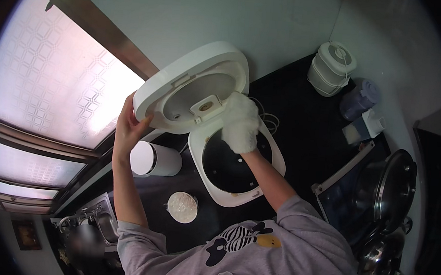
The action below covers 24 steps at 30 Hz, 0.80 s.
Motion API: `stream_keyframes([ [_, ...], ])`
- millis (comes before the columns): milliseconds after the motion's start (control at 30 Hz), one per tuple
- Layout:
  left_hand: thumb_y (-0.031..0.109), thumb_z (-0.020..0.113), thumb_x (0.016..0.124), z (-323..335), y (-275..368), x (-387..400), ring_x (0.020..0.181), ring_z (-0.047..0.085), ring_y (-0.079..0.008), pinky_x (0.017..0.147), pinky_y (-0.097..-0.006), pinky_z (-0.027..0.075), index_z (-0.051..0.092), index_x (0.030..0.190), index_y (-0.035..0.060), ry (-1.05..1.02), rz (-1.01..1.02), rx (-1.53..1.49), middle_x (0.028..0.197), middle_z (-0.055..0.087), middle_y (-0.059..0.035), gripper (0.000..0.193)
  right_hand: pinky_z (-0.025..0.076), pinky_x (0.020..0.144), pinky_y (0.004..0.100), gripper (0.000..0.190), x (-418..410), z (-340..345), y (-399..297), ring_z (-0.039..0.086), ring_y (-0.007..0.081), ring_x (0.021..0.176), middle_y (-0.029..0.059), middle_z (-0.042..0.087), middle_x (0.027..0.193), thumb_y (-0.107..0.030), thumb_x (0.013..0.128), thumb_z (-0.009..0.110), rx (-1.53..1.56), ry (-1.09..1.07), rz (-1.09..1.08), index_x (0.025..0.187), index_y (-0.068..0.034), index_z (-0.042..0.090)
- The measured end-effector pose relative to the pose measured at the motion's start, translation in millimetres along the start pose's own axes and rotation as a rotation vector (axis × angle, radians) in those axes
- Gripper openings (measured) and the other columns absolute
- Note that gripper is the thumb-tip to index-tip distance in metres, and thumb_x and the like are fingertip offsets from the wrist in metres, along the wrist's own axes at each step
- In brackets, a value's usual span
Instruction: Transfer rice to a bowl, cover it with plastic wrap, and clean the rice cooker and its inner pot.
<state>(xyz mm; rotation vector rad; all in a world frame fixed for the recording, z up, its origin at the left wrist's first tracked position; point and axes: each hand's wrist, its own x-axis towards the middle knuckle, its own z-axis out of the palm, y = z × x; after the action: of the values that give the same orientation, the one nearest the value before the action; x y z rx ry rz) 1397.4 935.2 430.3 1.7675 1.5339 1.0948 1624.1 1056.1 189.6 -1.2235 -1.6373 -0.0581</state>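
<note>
A white rice cooker (197,159) stands on the dark countertop with its lid (195,65) raised. My left hand (130,125) grips the lid's left edge, thumb on the inner side and fingers behind. A fluffy white cloth (241,119) covers my right hand (247,154), hiding its fingers. This cloth rests against the right side of the lid's hinge area, above the back rim. Below it the dark round cavity (228,168) of the cooker is exposed, with a small pale spot at its centre. The cloth and forearm hide part of the cavity.
A plastic-wrapped round bowl (183,207) and a white cylindrical appliance (165,160) stand left of the cooker. A lidded pail (330,68), a purple jug (360,99), a cooktop (340,184) and a lidded pot (393,191) line the right. A sink (107,225) lies far left.
</note>
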Motion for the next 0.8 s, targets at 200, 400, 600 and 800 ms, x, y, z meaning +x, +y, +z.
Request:
stream_keyframes([
  [200,0.003,0.067,0.084,3,8,1,0.12,0.05,-0.0192,0.102,-0.0338,0.04,0.043,0.137,-0.0017,0.004,-0.011,-0.02,0.127,0.052,-0.0114,0.059,0.036,0.11,0.0421,0.041,-11,-23,7,0.044,0.0264,0.129,0.0146,0.05,0.134,-0.015,0.097,0.05,0.022,0.044,0.061,0.135,-0.002,0.047],
  [400,0.005,0.067,0.085,14,10,11,0.119,0.05,-0.0192,0.101,-0.0337,0.041,0.042,0.137,-0.0007,-0.028,0.047,-0.018,0.126,0.052,-0.0114,0.059,0.059,0.061,0.0343,0.007,54,-48,3,0.073,0.0194,0.078,0.0072,0.07,0.081,-0.003,0.09,0.058,-0.369,-0.197,0.411,0.089,-0.004,0.065],
  [600,-0.001,0.066,0.083,-7,-3,-9,0.118,0.051,-0.0168,0.101,-0.031,0.041,0.042,0.139,0.0025,-0.011,0.003,0.009,0.127,0.053,-0.0083,0.061,0.053,0.057,0.0298,0.012,110,-131,-70,0.07,0.0164,0.068,0.0032,0.068,0.068,-0.007,0.081,0.065,-0.578,-0.411,0.229,0.073,-0.014,0.071],
  [800,-0.001,0.065,0.083,3,-4,7,0.118,0.051,-0.0177,0.1,-0.0317,0.041,0.042,0.139,0.0015,-0.022,0.056,0.028,0.127,0.053,-0.009,0.061,0.052,0.061,0.0318,0.003,69,-66,-6,0.067,0.0215,0.065,0.0066,0.063,0.069,-0.011,0.081,0.064,-0.63,-0.027,0.011,0.079,-0.011,0.063],
])
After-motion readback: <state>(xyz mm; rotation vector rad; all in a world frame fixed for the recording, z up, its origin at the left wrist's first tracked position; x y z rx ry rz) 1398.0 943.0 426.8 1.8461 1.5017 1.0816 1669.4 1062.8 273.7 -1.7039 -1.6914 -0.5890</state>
